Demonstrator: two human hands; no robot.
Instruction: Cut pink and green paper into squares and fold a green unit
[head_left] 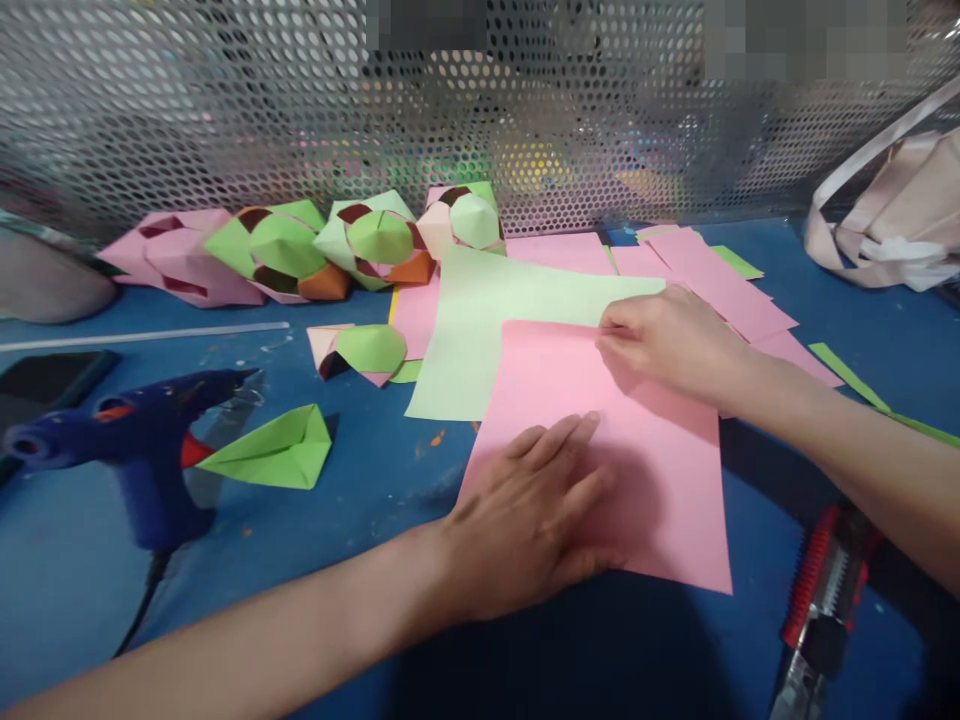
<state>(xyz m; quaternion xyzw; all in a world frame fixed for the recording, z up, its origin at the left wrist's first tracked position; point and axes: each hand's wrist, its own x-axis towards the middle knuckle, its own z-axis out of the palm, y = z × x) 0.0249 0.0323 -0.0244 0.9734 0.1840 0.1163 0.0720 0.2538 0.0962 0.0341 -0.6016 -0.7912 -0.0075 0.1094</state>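
A sheet of pink paper (pixel 675 480) lies in front of me on the blue table. My left hand (pixel 540 500) rests flat on its lower left part, fingers stretched out and a little apart. At the sheet's upper edge my right hand (pixel 660 330) has thumb and fingers pinched on the paper. Beneath the pink sheet's far side, a pale green sheet (pixel 480 320) spreads out toward the back. Left of the sheets is a small folded pink and green paper piece (pixel 367 350). A folded green paper cone (pixel 277 450) lies farther left.
A blue glue gun (pixel 150 440) stands at the left, near a white glue stick (pixel 187 332). Folded paper shapes (pixel 277 245) line the perforated metal screen (pixel 262 100). Pink paper pieces (pixel 720 275) are piled behind my right hand. A red utility knife (pixel 825 600) lies at lower right.
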